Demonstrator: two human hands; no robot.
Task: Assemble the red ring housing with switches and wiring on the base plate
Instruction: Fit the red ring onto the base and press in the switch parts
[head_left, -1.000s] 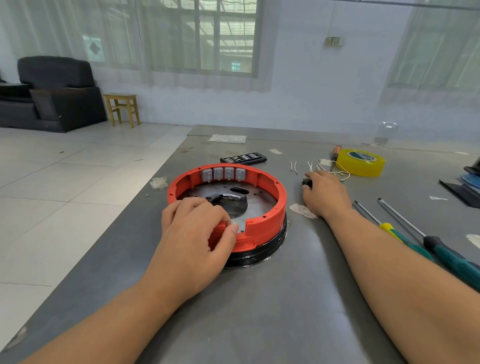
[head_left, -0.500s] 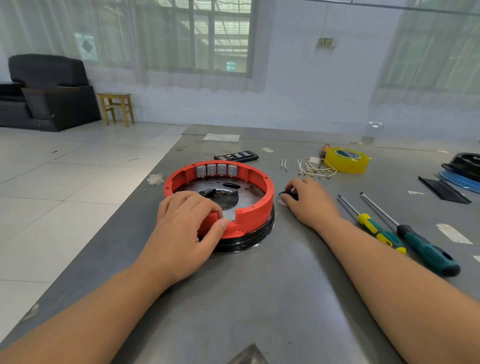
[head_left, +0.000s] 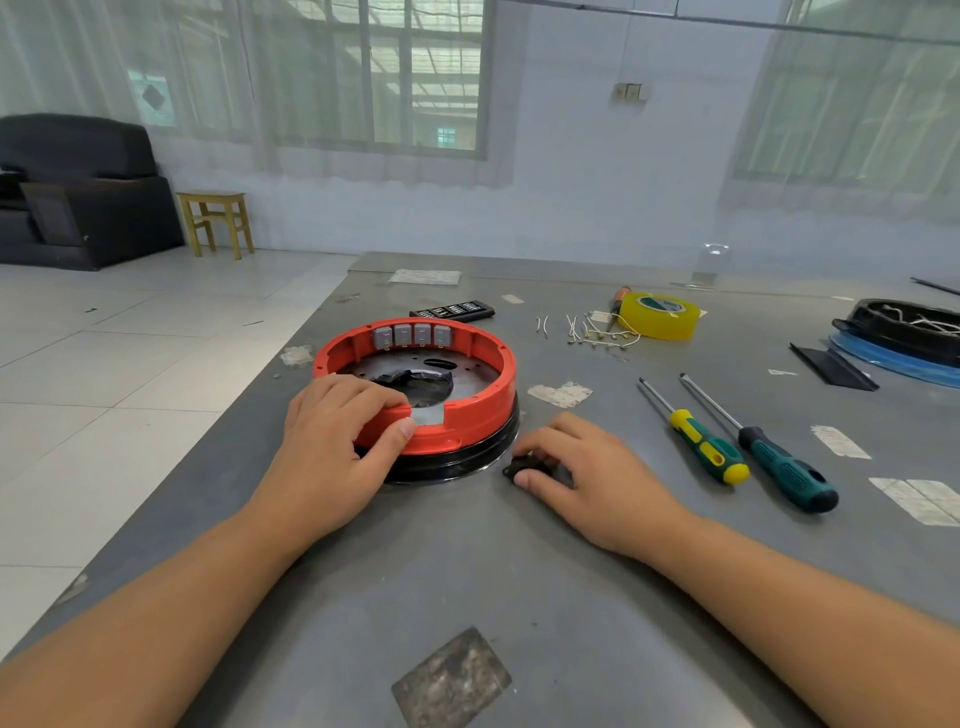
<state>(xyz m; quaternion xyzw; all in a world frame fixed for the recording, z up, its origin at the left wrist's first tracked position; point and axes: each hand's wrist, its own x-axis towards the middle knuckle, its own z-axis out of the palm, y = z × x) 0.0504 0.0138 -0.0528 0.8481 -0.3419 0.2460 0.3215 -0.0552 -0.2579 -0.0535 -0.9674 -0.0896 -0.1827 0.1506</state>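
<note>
The round red plastic ring housing (head_left: 470, 410) is sitting on a black circular base (head_left: 467, 457) near the left edge of the grey metal surface (head_left: 519, 582). Four small grey switches (head_left: 412, 335) are standing side by side against the inner far wall of the ring, above a silvery perforated base plate (head_left: 467, 371) lying inside it. The left hand (head_left: 332, 447) is gripping the near wall of the ring, fingers curled over the rim and thumb pressing on the outer face beside a rectangular notch. The right hand (head_left: 592, 478) is resting on the surface just beside the black base, its fingers and thumb pinching a small black part (head_left: 522, 466); what that part is cannot be told. Short white wire pieces with terminals (head_left: 592, 330) are lying loose beyond the ring, touching a yellow tape roll (head_left: 662, 315). Two screwdrivers, one with a green-and-yellow handle (head_left: 709, 447) and one with a dark teal handle (head_left: 787, 470), are lying side by side to the right. A black remote-like unit (head_left: 452, 310) is lying behind the ring.
</note>
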